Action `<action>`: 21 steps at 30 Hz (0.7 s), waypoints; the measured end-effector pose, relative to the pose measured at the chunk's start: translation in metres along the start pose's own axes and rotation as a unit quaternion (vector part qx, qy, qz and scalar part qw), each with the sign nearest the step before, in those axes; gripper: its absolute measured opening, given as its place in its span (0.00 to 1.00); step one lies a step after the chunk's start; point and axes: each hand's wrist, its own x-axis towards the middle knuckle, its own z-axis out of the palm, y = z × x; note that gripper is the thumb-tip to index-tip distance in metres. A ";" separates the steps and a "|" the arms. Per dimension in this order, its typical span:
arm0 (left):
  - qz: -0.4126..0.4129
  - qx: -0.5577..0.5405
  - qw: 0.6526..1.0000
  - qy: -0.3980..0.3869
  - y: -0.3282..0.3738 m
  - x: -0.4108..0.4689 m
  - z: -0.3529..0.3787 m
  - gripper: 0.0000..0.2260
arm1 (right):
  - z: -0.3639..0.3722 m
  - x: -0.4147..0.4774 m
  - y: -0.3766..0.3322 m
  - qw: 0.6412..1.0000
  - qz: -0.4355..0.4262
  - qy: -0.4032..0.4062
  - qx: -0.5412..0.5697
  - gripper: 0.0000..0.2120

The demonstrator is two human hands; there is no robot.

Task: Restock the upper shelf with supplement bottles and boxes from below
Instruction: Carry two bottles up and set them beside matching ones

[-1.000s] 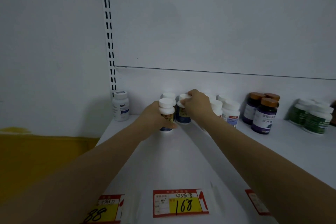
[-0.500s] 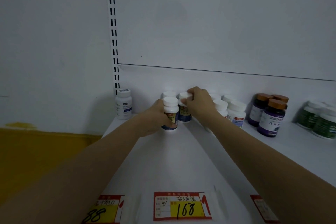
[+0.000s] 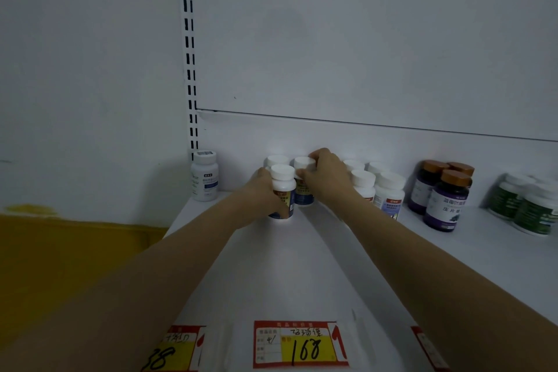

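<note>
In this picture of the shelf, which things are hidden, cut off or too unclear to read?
Head view only:
- Front bottle: label mostly covered by the left hand.
- Second bottle: partly hidden by the right hand.
- Left price tag: cut off by the bottom edge.
- Right price tag: skewed and cut off, price unreadable.
- Green bottles: blurred, labels unreadable.

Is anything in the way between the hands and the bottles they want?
No, nothing visible. The left grip holds the front bottle, and the right grip grips the top of the second bottle beside it. A back bottle stands right behind the front bottle, so it likely cannot slide farther back.
</note>
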 end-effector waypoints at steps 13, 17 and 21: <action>-0.029 0.307 0.951 -0.003 0.033 -0.043 -0.025 0.22 | -0.049 -0.020 -0.023 0.970 -0.065 -0.073 -0.222 0.19; -0.036 0.405 0.913 0.015 0.046 -0.064 -0.027 0.27 | -0.066 -0.033 -0.027 0.948 -0.089 -0.107 -0.287 0.16; -0.023 0.437 0.899 0.011 0.060 -0.087 -0.019 0.24 | -0.081 -0.056 -0.025 0.937 -0.118 -0.131 -0.300 0.17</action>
